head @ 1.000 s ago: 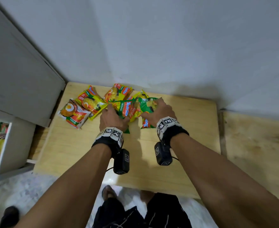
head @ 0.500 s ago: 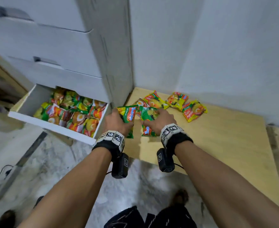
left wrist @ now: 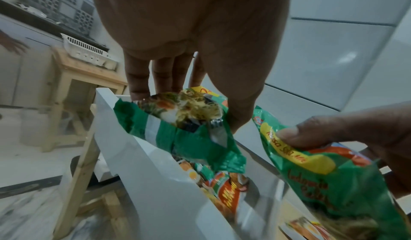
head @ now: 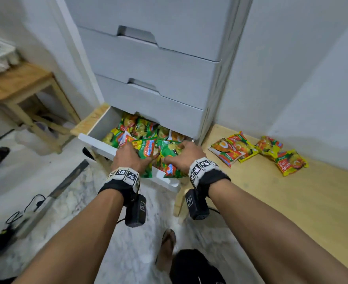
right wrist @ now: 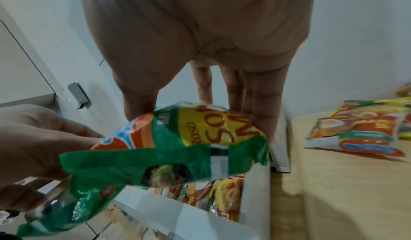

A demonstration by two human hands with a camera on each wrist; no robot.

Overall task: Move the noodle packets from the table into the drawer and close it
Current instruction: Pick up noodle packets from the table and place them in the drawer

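Observation:
My left hand (head: 135, 157) grips a green noodle packet (head: 146, 153) by its top, thumb on one side and fingers behind (left wrist: 184, 126). Beside it, my right hand (head: 179, 157) holds a second green packet (head: 170, 151), pinched the same way (right wrist: 177, 148). Both packets hang just over the front edge of the open bottom drawer (head: 96, 141), which is filled with several noodle packets (head: 140, 128). Several more packets (head: 233, 149) lie on the low wooden table (head: 292, 201) to the right, near the wall.
The white drawer unit (head: 158, 68) stands above the open drawer, its upper drawers closed. A wooden stool (head: 15, 83) with a white basket is at the left. Cables (head: 25, 210) lie on the marble floor; my foot (head: 167, 247) is below the hands.
Both hands lifted a green packet each off the table and carried them left to above the open drawer. My view swung left with them.

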